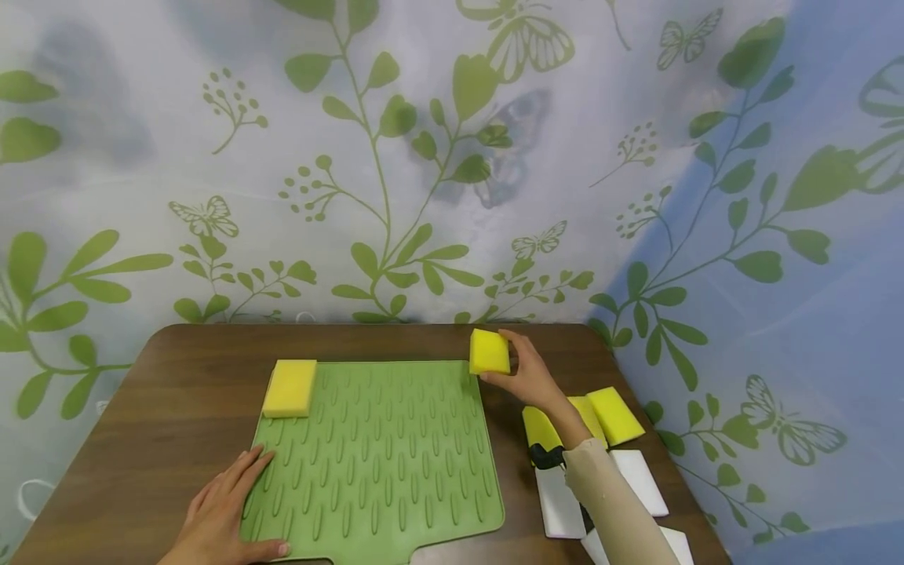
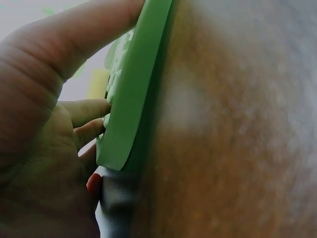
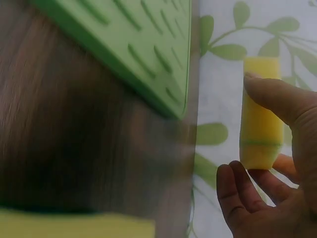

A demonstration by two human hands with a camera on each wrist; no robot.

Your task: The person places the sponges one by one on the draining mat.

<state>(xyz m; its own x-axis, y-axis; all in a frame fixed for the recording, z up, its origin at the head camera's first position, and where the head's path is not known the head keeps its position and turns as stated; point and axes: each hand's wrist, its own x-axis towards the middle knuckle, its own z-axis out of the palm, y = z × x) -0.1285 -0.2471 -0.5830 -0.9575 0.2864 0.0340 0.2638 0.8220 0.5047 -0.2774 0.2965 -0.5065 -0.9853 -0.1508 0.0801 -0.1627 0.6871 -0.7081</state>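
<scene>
- Starting with the brown wooden table (image 1: 162, 408): it backs onto a leaf-and-butterfly wall covering (image 1: 395, 157) and carries everything in play.
- Lying flat across the middle is the green ribbed silicone mat (image 1: 381, 455), and it looks like the spot where the sponges are being laid out.
- Down at the mat's near left corner, the left hand (image 1: 226, 510) rests flat, fingers straight on the ribs, thumb along the near edge; the left wrist view shows the fingers against the mat's rim, pinning it and gripping nothing.
- Over at the mat's far right corner, the right hand (image 1: 530, 377) pinches a yellow sponge (image 1: 489, 351) between thumb and fingers, held up in the air, not yet on the mat.
- Already placed: one yellow sponge on the mat (image 1: 290, 388), sitting at the far left corner, slightly overhanging the edge.
- Waiting on the right, off the mat: more yellow sponges (image 1: 614, 414) and a few white sponges (image 1: 639, 480), partly hidden by the sleeve (image 1: 614, 502).
- Judging by that, it's early going: one down, one in hand, several left in the pile.
</scene>
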